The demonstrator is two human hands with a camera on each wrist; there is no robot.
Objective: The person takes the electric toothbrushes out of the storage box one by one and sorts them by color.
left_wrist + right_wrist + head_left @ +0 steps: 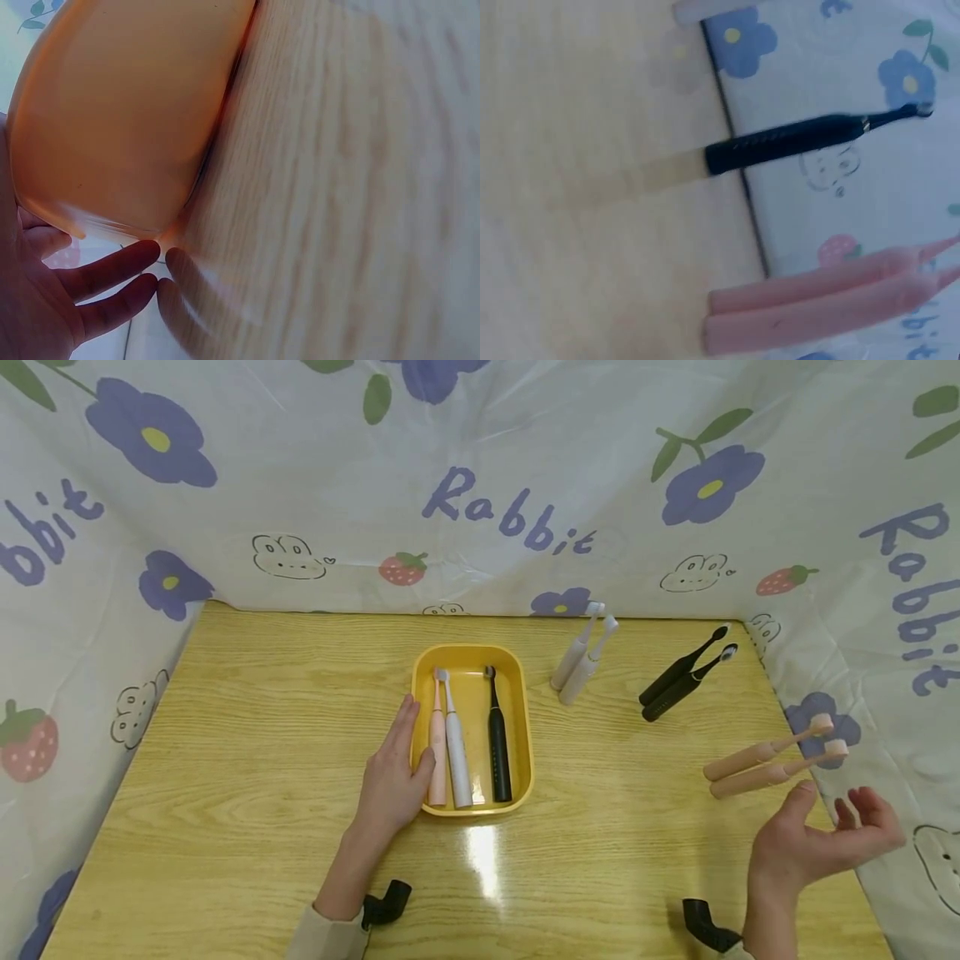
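Note:
My left hand [393,772] holds the left side of a yellow tray [529,752], fingers along the outer wall and thumb over the rim. The left wrist view shows its spread fingers by the tray's wall [127,112]. Inside the tray lie a pink electric toothbrush [437,756], a white electric toothbrush [457,760] and a black electric toothbrush [498,752]. My right hand [817,843] hovers empty at the right, fingers loosely bent, just in front of two pink toothbrushes [750,772] standing upright. The right wrist view shows these pink toothbrushes [817,307] too.
Two white toothbrushes [579,667] stand upright right of the tray. Farther right stand two black toothbrushes [675,687]; one black toothbrush [787,144] shows in the right wrist view. A patterned cloth [337,468] encloses the wooden table [262,718] at the back and sides.

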